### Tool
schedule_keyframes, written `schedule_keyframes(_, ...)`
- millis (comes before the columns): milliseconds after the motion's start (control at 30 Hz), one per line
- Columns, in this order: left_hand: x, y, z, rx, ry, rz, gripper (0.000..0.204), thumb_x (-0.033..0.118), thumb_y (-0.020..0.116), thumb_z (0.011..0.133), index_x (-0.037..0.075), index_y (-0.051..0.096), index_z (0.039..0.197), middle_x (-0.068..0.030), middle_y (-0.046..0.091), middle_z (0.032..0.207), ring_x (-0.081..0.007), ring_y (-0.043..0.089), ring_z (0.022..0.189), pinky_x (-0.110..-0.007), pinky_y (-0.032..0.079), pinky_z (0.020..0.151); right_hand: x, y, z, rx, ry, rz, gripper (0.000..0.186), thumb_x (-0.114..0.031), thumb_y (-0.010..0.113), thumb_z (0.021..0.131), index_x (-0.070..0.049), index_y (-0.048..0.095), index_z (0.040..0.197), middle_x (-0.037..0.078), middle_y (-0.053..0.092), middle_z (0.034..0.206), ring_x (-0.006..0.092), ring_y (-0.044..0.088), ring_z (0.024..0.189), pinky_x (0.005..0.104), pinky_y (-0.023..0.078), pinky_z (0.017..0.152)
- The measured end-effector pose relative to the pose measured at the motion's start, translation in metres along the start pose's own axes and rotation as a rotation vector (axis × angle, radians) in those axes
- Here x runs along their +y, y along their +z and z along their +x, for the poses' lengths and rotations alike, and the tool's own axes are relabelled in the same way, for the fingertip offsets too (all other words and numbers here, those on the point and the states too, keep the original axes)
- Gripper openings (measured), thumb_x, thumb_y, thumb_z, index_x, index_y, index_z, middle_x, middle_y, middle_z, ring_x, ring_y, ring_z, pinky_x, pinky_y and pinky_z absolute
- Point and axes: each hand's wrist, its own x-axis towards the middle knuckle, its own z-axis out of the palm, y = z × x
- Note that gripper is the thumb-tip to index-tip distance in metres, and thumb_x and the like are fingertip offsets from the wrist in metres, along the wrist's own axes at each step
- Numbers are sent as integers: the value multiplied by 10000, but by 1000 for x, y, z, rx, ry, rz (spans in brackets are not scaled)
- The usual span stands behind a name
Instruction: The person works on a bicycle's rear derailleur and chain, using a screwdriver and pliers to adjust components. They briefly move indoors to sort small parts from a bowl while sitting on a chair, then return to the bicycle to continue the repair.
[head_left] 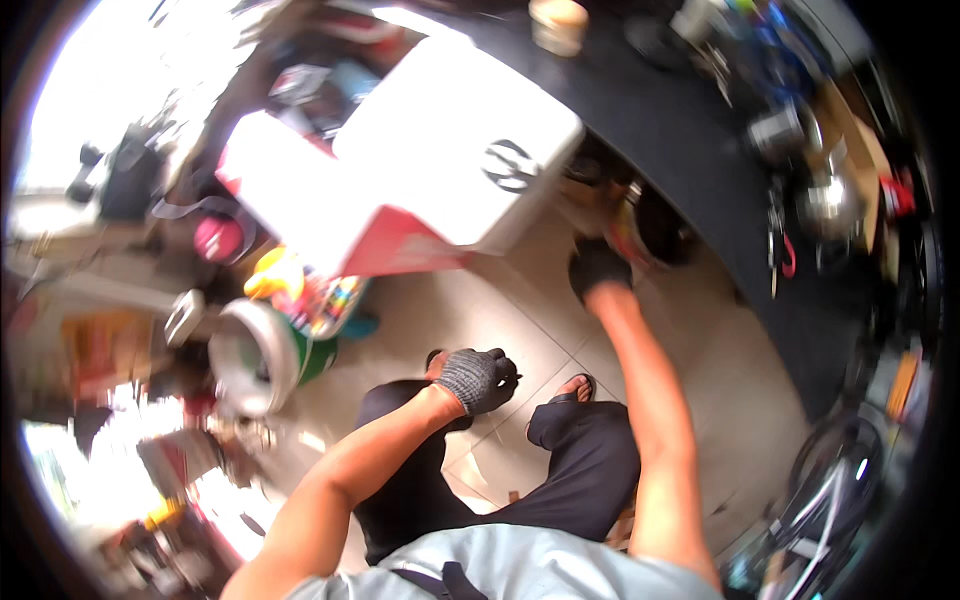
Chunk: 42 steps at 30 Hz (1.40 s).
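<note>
My left hand (478,380), in a grey knit glove with dark fingertips, hangs above my left leg with its fingers curled. Whether it holds anything is hidden. My right hand (600,268), in a dark glove, reaches forward toward the gap under the black worktop (680,120), near a blurred dark round object (660,225) on the floor. Its fingers are smeared by motion. A white box-like block (420,140) with a dark emblem stands ahead, beside a white and red open box (400,240).
A green and white bucket (255,355) and a container of colourful small items (320,300) are at the left. Steel pots (830,205) and scissors (785,255) lie on the worktop. Bicycle-like metal parts (830,490) stand at lower right. The tiled floor (530,320) shows around my sandalled feet.
</note>
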Motion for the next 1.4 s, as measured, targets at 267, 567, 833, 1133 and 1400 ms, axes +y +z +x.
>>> schedule_keyframes(267, 148, -83, -239, 392, -491, -511, 274, 340, 679, 911, 92, 774, 977, -172, 706, 985, -353, 693, 954, -453, 562, 859, -143, -73, -298, -1313, 794, 1334, 451, -590, 595, 1000, -145, 660, 975, 20, 592, 652, 205, 506, 424, 398, 420, 398)
schedule_keyframes(567, 267, -108, -428, 944, -769, -791, 348, 410, 695, 901, 109, 770, 1058, -133, 720, 1063, -329, 713, 984, -423, 567, 900, -298, -188, -451, -1505, 438, 1710, 617, -514, 434, 1071, -13, 578, 1400, 172, 618, 1388, 318, 602, 1268, 474, 464, 1120)
schedule_keyframes(833, 251, -28, -651, 1529, -909, -795, 275, 313, 732, 904, 86, 744, 1059, -116, 712, 995, -274, 725, 866, -407, 589, 795, -498, -121, -593, -1714, -284, 815, 663, -584, 480, 1044, -24, 561, 1388, 138, 620, 1376, 296, 587, 1280, 422, 441, 1136)
schedule_keyframes(1133, 222, 45, -927, 1914, -1165, -651, 240, 185, 798, 815, 75, 729, 1017, -121, 707, 961, -314, 714, 819, -405, 587, 745, -711, 14, -800, -2000, -247, 713, 432, -276, 430, 1125, -6, 483, 1459, 142, 624, 1333, 246, 587, 1255, 385, 475, 1110)
schedule_keyframes(1400, 149, 101, -1124, 1984, -1414, -686, 198, 197, 765, 920, 43, 735, 1041, -96, 725, 989, -225, 729, 869, -349, 581, 792, -879, 127, -940, -2122, -834, 380, 409, -282, 465, 1098, -51, 539, 1427, 106, 608, 1400, 255, 549, 1315, 414, 434, 1148)
